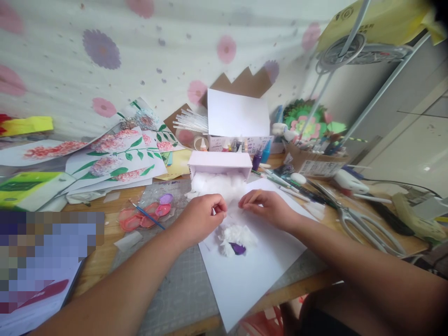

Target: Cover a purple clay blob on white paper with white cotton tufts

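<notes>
Curtain (168, 70): pale with pink and purple flowers, hanging behind everything.
Table (105, 242): wooden, crowded; supplies ring the edges, probably to free the middle.
Mat (164, 280): grey, likely there to shield the wood.
Paper (241, 289): a white sheet overlapping the mat, apparently laid to catch loose bits.
Box (220, 159): its open side faces the person, so the white stuffing (213, 184) seems within easy reach.
Left hand (203, 217): fingers curled, thumb meeting forefinger, seemingly pinching a wisp.
Right hand (271, 207): bent likewise, fingertips closed on the wisp's other side, perhaps to tease it thin.
Pile (241, 233): on the paper just below the hands; white, fluffy, uneven.
Wisp (235, 217): between the hands above the pile; sheer, its edges blurred.
Purple piece (238, 248): dark, smooth-looking, partly ringed by the pile's fluff.
</notes>
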The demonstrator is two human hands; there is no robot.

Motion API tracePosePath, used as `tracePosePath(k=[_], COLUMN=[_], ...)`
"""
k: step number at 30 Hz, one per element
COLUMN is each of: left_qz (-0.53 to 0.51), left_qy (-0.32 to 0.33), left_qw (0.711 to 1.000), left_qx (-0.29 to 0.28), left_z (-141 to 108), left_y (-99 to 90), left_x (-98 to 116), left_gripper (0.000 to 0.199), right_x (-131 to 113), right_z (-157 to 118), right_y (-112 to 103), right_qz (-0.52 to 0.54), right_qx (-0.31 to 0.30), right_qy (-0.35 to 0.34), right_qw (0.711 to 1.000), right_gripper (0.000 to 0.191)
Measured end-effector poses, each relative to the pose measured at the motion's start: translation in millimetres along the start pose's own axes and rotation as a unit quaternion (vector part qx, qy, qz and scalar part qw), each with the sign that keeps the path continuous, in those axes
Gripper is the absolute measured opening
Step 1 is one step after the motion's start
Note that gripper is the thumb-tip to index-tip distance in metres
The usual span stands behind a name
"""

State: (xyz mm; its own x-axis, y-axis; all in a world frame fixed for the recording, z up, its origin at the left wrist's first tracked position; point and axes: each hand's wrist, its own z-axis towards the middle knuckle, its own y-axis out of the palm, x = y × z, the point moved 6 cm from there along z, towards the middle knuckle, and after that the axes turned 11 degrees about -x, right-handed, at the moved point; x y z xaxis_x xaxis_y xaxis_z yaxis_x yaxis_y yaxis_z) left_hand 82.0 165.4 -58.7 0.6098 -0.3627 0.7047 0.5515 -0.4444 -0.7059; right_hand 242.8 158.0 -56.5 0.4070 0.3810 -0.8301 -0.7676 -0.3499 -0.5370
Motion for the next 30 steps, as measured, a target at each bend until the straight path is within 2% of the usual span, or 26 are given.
tracePosePath(k=[6, 14, 19, 23, 30], left_qz=[-0.002, 0.006, 0.005, -0.004, 0.007], left_qy=[0.003, -0.001, 0.001, 0.009, 0.009], left_qw=[1.0, 1.0, 1.0, 1.0, 1.0], left_qx=[0.003, -0.003, -0.008, -0.015, -0.01], left_z=[-0.7, -0.5, -0.4, -0.6, -1.1], left_y=[-0.3, 0.1, 0.5, 1.0, 0.4], left_x=[3.5, 3.2, 3.8, 4.9, 4.5], left_gripper=[0.011, 0.009, 0.009, 0.01, 0.01], right_x=[-4.2, 9.2, -1.8, -11.0, -0.1], right_z=[-3.9, -0.4, -1.8, -4.0, -2.7], right_y=[8.3, 6.9, 5.4, 9.5, 12.5], right_qz=[-0.04, -0.044, 0.011, -0.012, -0.046], right_qx=[-0.051, -0.019, -0.029, -0.055, -0.033], right_qy=[-0.042, 0.004, -0.032, -0.056, -0.016], right_qw=[0.997, 0.999, 0.999, 0.997, 0.998], right_gripper=[0.01, 0.008, 0.011, 0.011, 0.009])
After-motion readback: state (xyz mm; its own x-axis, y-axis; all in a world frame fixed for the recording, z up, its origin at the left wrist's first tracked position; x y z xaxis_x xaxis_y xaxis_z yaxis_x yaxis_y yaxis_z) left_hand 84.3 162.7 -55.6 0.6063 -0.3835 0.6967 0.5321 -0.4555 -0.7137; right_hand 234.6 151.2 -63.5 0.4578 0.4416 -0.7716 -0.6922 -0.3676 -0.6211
